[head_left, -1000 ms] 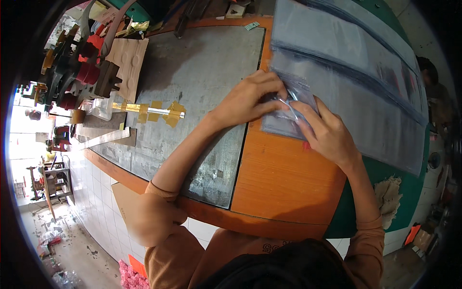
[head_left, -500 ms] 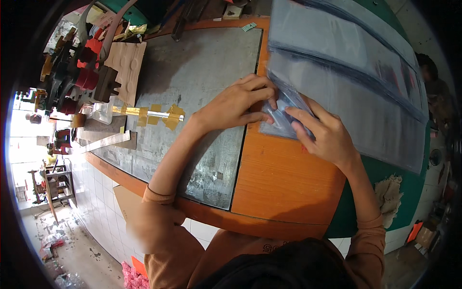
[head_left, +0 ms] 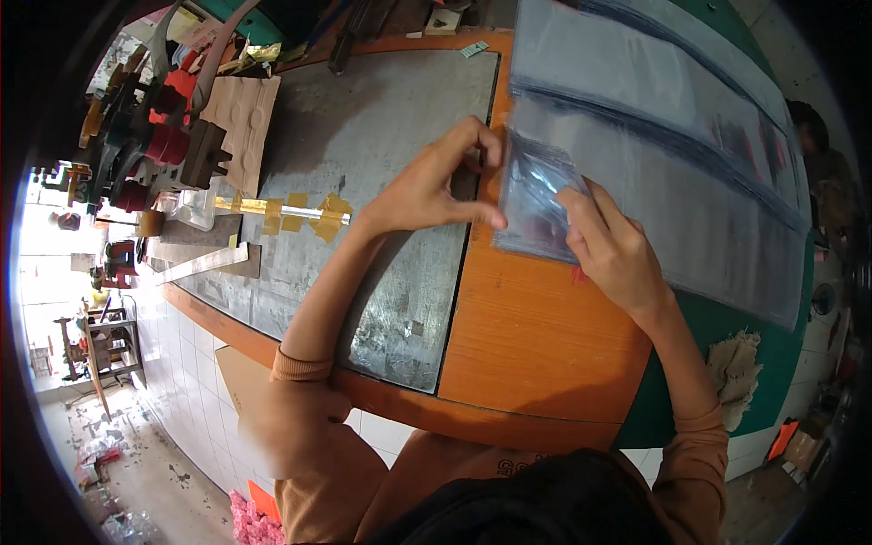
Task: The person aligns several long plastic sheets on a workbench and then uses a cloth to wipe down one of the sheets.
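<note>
A stack of clear plastic sheets [head_left: 708,222] lies at the right of the table, its left end over the orange wood. My right hand [head_left: 619,259] is closed at that left end, thumb and fingers pinching a clear plastic sheet [head_left: 538,186] that is bent and shiny with reflections. How many layers the pinch takes in, I cannot tell. Just left of the stack's edge, my left hand [head_left: 429,189] is open, thumb and curved fingers apart with nothing between them. It hovers over the border of the grey metal plate [head_left: 391,118] and the wood.
More stacks of clear sheets [head_left: 609,54] overlap at the far right on a green surface [head_left: 690,331]. A frayed cloth [head_left: 734,368] lies near the right edge. Yellow tape [head_left: 295,213] holds a strip on the plate. Machine parts with red knobs [head_left: 165,145] stand at the left.
My left hand has come off the plastic and moved left, its fingers spreading. My right hand keeps its pinch, slightly shifted, and the folded sheet corner has flattened out somewhat.
</note>
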### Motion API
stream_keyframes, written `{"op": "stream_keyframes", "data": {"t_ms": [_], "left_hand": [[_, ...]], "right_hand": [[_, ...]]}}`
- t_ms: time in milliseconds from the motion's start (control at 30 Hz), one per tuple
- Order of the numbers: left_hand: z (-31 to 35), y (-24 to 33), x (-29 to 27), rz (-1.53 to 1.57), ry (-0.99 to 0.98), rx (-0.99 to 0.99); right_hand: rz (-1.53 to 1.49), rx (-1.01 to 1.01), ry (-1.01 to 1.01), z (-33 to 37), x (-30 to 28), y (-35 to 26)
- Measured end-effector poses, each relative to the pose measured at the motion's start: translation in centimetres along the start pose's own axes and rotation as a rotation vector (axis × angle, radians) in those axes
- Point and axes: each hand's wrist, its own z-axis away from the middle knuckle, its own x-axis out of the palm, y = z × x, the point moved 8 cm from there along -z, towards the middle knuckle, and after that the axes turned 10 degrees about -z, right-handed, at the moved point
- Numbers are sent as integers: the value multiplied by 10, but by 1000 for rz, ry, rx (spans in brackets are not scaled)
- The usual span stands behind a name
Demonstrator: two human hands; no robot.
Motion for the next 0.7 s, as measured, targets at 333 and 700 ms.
{"op": "stream_keyframes", "data": {"t_ms": [333, 700], "left_hand": [[-4, 17, 14, -431, -30, 132], [0, 18, 16, -395, -94, 170]], "right_hand": [[-2, -24, -86, 3, 4, 0], [34, -51, -87, 1, 2, 0]]}}
